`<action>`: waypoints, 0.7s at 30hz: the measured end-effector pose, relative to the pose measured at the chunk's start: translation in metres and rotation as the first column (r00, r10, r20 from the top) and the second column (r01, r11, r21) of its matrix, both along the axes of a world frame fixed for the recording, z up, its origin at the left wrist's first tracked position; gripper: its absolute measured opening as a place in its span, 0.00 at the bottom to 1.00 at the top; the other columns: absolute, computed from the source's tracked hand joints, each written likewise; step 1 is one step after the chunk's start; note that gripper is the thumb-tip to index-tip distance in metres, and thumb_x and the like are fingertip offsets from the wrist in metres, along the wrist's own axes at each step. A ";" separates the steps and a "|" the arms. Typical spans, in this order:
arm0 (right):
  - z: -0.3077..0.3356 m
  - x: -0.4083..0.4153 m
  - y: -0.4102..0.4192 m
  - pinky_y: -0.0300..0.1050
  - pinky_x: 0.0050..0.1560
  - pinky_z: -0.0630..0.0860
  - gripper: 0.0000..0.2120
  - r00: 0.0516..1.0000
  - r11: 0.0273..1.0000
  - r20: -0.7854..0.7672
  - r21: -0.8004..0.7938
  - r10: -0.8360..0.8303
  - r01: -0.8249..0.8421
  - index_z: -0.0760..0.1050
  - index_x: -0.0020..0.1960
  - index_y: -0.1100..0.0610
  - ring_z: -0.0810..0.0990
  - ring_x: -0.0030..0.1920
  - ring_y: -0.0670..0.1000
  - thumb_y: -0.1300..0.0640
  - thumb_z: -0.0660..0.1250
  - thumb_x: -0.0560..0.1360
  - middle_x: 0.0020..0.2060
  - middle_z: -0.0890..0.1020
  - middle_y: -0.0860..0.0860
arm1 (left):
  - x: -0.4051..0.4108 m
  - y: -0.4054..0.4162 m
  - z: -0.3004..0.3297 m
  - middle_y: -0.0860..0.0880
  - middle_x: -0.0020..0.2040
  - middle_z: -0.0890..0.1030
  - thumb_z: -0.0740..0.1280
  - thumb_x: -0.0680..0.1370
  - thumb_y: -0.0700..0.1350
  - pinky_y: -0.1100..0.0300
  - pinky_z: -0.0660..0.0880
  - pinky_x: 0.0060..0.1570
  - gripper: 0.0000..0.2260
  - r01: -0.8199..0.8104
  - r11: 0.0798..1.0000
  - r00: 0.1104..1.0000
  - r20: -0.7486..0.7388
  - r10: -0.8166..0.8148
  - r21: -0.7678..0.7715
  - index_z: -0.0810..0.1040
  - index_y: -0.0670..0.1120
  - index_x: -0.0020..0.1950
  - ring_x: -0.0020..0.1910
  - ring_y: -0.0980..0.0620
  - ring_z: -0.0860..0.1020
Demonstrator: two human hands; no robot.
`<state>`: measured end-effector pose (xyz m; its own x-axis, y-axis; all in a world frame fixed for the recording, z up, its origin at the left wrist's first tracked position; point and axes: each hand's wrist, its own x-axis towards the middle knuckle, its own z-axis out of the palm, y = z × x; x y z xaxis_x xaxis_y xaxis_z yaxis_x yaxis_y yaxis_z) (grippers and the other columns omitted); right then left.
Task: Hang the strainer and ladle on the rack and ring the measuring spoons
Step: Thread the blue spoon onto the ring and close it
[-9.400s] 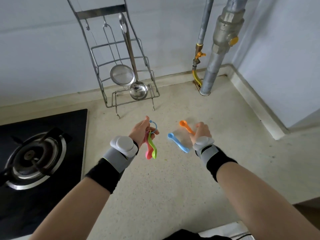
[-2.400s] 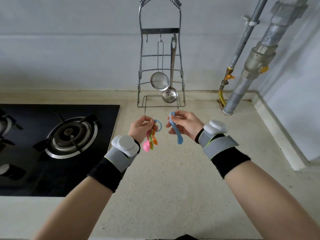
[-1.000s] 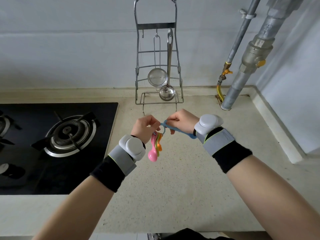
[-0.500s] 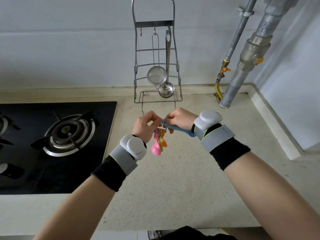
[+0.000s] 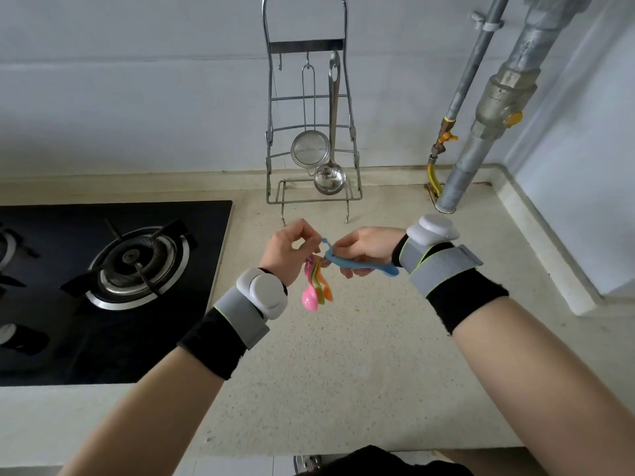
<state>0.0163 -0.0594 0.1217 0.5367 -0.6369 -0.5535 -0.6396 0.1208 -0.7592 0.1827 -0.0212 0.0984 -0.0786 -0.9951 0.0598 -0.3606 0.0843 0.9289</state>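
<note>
At frame centre, the blue measuring spoon (image 5: 364,267) lay level, pinched by the right hand (image 5: 366,248). The left hand (image 5: 287,250) pinched the ring (image 5: 325,246), other spoons (image 5: 316,286) dangling. Strainer (image 5: 310,152) and ladle (image 5: 329,178) hung on the rack (image 5: 307,45) above.

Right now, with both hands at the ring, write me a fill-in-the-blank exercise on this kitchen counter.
1. The right hand holds the ____ measuring spoon.
2. The strainer and ladle hang on the ____.
3. The pink spoon dangles below the ____ hand.
4. The gas stove lies on the person's ____ side.

Missing words: blue; rack; left; left
</note>
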 end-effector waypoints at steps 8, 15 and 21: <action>-0.016 0.005 0.003 0.41 0.41 0.72 0.14 0.991 0.993 -0.065 -0.039 -0.115 0.113 0.75 0.39 0.56 0.76 0.34 0.49 0.49 0.59 0.77 0.33 0.79 0.51 | 0.001 -0.010 0.003 0.49 0.36 0.80 0.62 0.75 0.35 0.73 0.73 0.31 0.11 -0.027 1.000 0.971 -0.236 0.029 0.012 0.72 0.47 0.35 0.32 0.63 0.80; -0.019 0.008 -0.005 0.33 0.32 0.70 0.08 0.939 0.863 0.108 -0.371 -0.327 0.343 0.78 0.48 0.62 0.76 0.35 0.47 0.60 0.70 0.70 0.34 0.77 0.46 | -0.004 -0.013 -0.002 0.51 0.34 0.78 0.64 0.74 0.35 0.74 0.71 0.32 0.11 0.006 0.998 0.968 -0.250 0.009 0.059 0.76 0.49 0.34 0.29 0.64 0.75; -0.003 0.008 -0.004 0.33 0.30 0.72 0.09 0.856 0.882 0.415 -0.215 -0.306 0.420 0.79 0.41 0.58 0.77 0.28 0.44 0.68 0.63 0.72 0.32 0.80 0.51 | -0.003 -0.019 0.001 0.62 0.24 0.77 0.65 0.74 0.39 0.71 0.68 0.29 0.11 -0.102 0.991 0.946 -0.300 0.125 0.090 0.76 0.52 0.34 0.25 0.63 0.70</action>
<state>0.0240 -0.0636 0.1189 0.3585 -0.9246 -0.1291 -0.2691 0.0301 -0.9626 0.1795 -0.0398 0.0990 0.0457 -0.9989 -0.0096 -0.0626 -0.0125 0.9980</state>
